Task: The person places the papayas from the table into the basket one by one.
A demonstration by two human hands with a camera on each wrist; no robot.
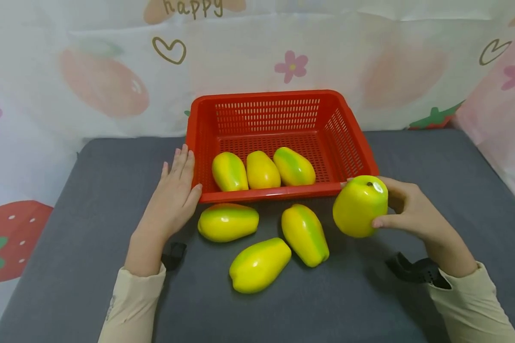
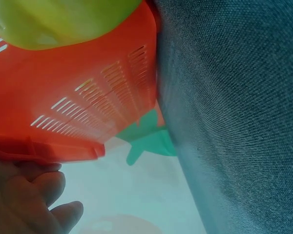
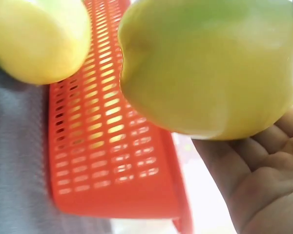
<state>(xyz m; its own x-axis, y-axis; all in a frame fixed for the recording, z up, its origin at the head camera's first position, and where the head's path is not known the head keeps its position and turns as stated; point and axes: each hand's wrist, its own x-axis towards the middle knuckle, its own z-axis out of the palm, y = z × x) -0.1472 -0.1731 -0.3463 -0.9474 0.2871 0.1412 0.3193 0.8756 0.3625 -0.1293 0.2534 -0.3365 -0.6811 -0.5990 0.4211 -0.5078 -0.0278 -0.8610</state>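
Observation:
My right hand [image 1: 405, 209] grips a yellow-green papaya [image 1: 360, 207] just outside the front right corner of a red plastic basket [image 1: 279, 192]. Thumb and fingers lie on opposite sides of the fruit, and in the right wrist view this papaya [image 3: 210, 68] hangs in front of the slotted basket wall [image 3: 105, 146]. My left hand [image 1: 171, 195] rests with straight fingers along the basket's left rim. Inside, three papayas [image 1: 263, 170] lie in a row by the front wall. In the left wrist view, fingers [image 2: 49, 187] show under the rim.
Three more papayas lie on the grey cloth in front of the basket: one by its front wall [image 1: 228, 222], one nearer me [image 1: 260, 265], one to the right [image 1: 304, 235]. A printed curtain [image 1: 249, 62] hangs right behind the basket. Black straps [image 1: 412, 269] sit at the wrists.

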